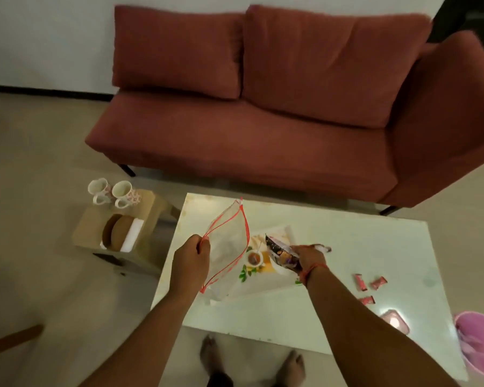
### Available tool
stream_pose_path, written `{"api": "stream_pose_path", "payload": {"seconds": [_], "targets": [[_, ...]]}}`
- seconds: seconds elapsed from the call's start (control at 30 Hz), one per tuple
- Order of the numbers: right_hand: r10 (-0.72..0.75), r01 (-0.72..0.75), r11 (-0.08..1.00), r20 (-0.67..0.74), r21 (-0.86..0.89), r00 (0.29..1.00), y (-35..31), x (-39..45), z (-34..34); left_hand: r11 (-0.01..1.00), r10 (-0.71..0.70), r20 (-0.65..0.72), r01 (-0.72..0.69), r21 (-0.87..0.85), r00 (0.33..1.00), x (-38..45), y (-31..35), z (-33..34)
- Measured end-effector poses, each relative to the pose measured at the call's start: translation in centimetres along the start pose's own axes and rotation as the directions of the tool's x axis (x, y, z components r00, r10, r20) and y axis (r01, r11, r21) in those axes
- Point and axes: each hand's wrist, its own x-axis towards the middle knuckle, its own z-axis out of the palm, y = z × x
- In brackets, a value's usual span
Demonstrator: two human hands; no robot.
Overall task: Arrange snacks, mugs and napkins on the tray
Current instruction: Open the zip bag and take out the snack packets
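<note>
My left hand (192, 259) grips the red-edged rim of a clear zip bag (227, 247), held open above the white table's left part. My right hand (309, 256) holds a dark purple snack packet (281, 254) just right of the bag, over a white printed tray (266, 283) that lies flat on the table. Three small pink wrapped snacks (370, 284) lie on the table to the right. Two white floral mugs (113, 192) stand on a low wooden stool (95, 222) left of the table, beside a stack of white napkins (133, 234) and brown round mats (116, 233).
A white coffee table (333, 303) stands in front of me, with a red sofa (263, 121) behind it. A pink lid or dish (396, 321) lies near the table's right front. A pink bin (479, 342) sits at the far right. My bare feet (252, 361) are below the table edge.
</note>
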Motion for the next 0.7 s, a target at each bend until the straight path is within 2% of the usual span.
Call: {"api": "stream_pose_path", "payload": {"seconds": [0.13, 0.2, 0.23, 0.3, 0.43, 0.57, 0.63, 0.67, 0.7], "targets": [[0.091, -0.087, 0.995, -0.076, 0.054, 0.993, 4.5, 4.9, 2.6, 0.999, -0.013, -0.006, 0.013, 0.031, 1.000, 0.5, -4.0, 2.8], [0.160, -0.162, 0.986, 0.065, 0.029, 0.985, 5.8, 6.2, 3.9, 0.999, -0.019, -0.007, 0.019, 0.039, 1.000, 0.9, -5.7, 3.6], [0.151, -0.153, 0.988, 0.098, 0.011, 0.984, 6.3, 7.1, 4.4, 0.999, -0.024, -0.004, 0.025, 0.041, 1.000, 1.1, -6.6, 4.0], [0.137, -0.138, 0.990, 0.086, 0.007, 0.987, 7.2, 9.0, 5.6, 0.998, -0.040, -0.002, 0.040, 0.038, 0.999, 1.3, -8.0, 4.6], [0.114, -0.112, 0.993, 0.046, -0.034, 0.992, 7.8, 11.3, 6.4, 0.996, -0.070, 0.003, 0.070, 0.061, 0.998, 1.5, -9.9, 5.2], [0.082, -0.100, 0.965, -0.084, -0.241, 0.993, 8.9, 12.2, 4.4, 0.992, -0.091, 0.024, 0.089, 0.088, 0.996, 1.4, -10.4, 5.7], [0.142, -0.155, 0.983, -0.119, -0.101, 0.983, 10.0, 12.1, 3.3, 0.994, -0.077, 0.030, 0.074, 0.082, 0.997, 1.3, -10.0, 5.8], [0.109, -0.126, 0.977, -0.109, -0.170, 0.988, 10.1, 11.3, 2.7, 0.995, -0.065, 0.034, 0.062, 0.079, 0.997, 1.3, -9.6, 5.9], [0.080, -0.115, 0.971, -0.168, -0.211, 0.983, 10.3, 10.8, 2.3, 0.996, -0.051, 0.040, 0.048, 0.073, 0.998, 1.3, -9.2, 5.9]]}}
